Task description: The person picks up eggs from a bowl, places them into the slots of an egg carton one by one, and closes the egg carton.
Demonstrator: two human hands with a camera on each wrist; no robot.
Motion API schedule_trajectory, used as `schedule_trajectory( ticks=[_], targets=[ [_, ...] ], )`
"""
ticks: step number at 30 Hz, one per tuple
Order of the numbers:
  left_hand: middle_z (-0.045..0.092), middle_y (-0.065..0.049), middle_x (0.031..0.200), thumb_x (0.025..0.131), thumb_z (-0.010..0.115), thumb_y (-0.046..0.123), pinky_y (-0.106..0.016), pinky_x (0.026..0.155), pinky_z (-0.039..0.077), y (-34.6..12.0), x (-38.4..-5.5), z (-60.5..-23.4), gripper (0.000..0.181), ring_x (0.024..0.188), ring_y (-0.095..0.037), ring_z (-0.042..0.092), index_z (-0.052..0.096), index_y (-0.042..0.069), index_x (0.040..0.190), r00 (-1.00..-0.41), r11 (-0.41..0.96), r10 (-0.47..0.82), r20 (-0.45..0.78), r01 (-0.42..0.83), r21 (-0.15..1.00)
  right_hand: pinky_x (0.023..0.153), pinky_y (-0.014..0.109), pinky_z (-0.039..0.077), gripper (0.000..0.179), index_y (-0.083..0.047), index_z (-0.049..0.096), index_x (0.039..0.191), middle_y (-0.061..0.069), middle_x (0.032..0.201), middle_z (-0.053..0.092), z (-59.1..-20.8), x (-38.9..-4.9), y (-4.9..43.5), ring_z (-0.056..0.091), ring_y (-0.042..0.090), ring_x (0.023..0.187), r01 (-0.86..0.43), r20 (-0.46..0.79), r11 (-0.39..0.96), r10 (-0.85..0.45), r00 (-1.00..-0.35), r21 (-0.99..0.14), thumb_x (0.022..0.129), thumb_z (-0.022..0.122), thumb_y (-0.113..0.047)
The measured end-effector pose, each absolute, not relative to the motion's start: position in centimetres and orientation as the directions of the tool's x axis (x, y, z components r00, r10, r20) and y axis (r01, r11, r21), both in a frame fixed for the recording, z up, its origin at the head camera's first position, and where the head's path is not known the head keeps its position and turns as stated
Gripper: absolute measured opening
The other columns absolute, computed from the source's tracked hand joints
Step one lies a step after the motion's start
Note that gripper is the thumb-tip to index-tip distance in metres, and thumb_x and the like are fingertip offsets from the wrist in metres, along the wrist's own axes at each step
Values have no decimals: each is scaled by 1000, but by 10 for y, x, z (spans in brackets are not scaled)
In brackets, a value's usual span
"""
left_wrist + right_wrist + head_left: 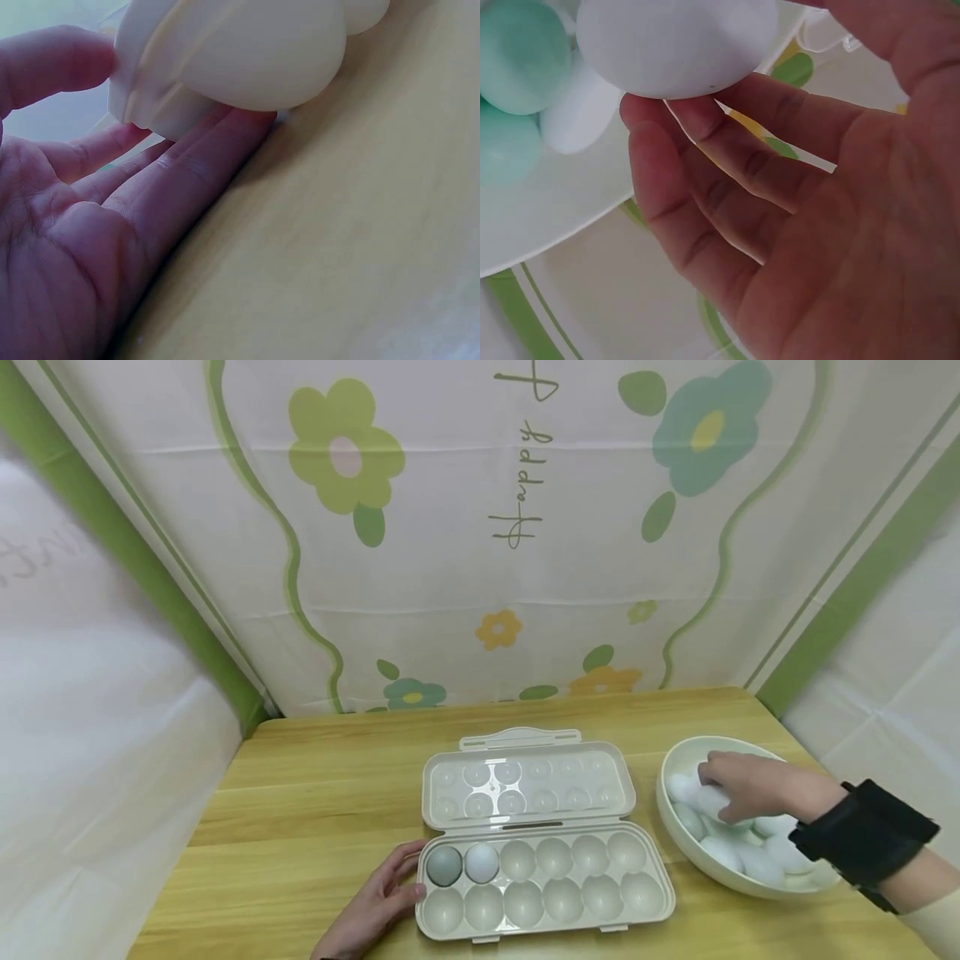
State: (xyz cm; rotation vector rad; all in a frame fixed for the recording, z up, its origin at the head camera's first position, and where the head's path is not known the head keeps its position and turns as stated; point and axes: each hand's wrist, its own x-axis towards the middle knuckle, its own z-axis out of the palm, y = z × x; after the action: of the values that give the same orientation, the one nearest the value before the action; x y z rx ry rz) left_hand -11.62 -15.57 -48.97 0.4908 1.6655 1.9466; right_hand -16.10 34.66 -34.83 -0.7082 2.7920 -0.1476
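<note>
A cream plastic egg box (658, 906) lies on the table with its clear-topped lid (525, 785) folded back. In its back row, the leftmost cup holds a grey-green egg (444, 866) and the cup beside it a white egg (482, 862). My left hand (382, 893) grips the box's left end; in the left wrist view the thumb is at the rim and the fingers (195, 165) reach beneath. Over the cream bowl (678, 839) at the right, my right hand (753, 785) holds a white egg (676, 45) by its fingertips.
Several white and pale green eggs (525, 56) lie in the bowl, close to the egg box's right end. Behind the wooden table (300, 810) hangs a flower-printed cloth (420, 568), with more cloth at both sides.
</note>
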Motion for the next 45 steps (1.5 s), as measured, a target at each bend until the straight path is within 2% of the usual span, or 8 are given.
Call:
schedule_trajectory(
  ticks=[9, 16, 22, 30, 41, 45],
  targets=[
    [14, -37, 145, 94, 45, 2, -34, 91, 48, -155, -117, -489, 55, 118, -23, 47, 17, -1, 141, -798, -98, 599, -68, -158, 983, 54, 25, 32, 26, -15, 51, 77, -2, 75, 40, -334, -161, 332, 36, 12, 63, -503, -165, 850, -525, -835, -154, 61, 70, -9],
    [13, -37, 145, 94, 45, 2, -34, 91, 48, -155, -119, -489, 54, 119, -25, 46, 18, -1, 141, -795, -104, 604, -62, -156, 982, 56, 29, 41, 29, -14, 56, 84, -3, 79, 47, -326, -157, 316, 42, 12, 66, -542, -130, 833, -553, -823, -115, 63, 75, -12],
    [14, -36, 145, 94, 45, 2, -34, 90, 48, -156, -118, -489, 54, 119, -24, 46, 18, 0, 141, -795, -94, 603, -66, -153, 984, 54, 29, 43, 31, -12, 57, 88, -2, 80, 47, -322, -151, 297, 44, 11, 65, -570, -101, 817, -576, -811, -86, 63, 75, -13],
    [15, -37, 144, 94, 44, 2, -34, 90, 48, -157, -118, -491, 53, 117, -23, 48, 18, 0, 141, -792, -89, 608, -60, -143, 986, 53, 30, 47, 32, -12, 57, 90, -1, 83, 49, -322, -145, 268, 50, 14, 66, -603, -65, 787, -613, -787, -131, 64, 76, -12],
    [12, -39, 144, 94, 45, 2, -33, 89, 49, -155, -117, -492, 54, 116, -23, 49, 18, 0, 141, -790, -77, 610, -65, -141, 987, 56, 29, 48, 35, -12, 55, 95, -3, 87, 47, -333, -144, 236, 48, 12, 68, -638, -82, 749, -657, -749, -181, 66, 76, -13],
    [13, -38, 144, 94, 44, 1, -34, 89, 48, -155, -118, -490, 53, 117, -23, 48, 19, 0, 141, -790, -83, 610, -58, -137, 987, 56, 27, 47, 36, -12, 54, 95, -4, 87, 47, -339, -144, 227, 47, 11, 67, -673, -35, 713, -691, -722, -195, 66, 75, -12]
  ],
)
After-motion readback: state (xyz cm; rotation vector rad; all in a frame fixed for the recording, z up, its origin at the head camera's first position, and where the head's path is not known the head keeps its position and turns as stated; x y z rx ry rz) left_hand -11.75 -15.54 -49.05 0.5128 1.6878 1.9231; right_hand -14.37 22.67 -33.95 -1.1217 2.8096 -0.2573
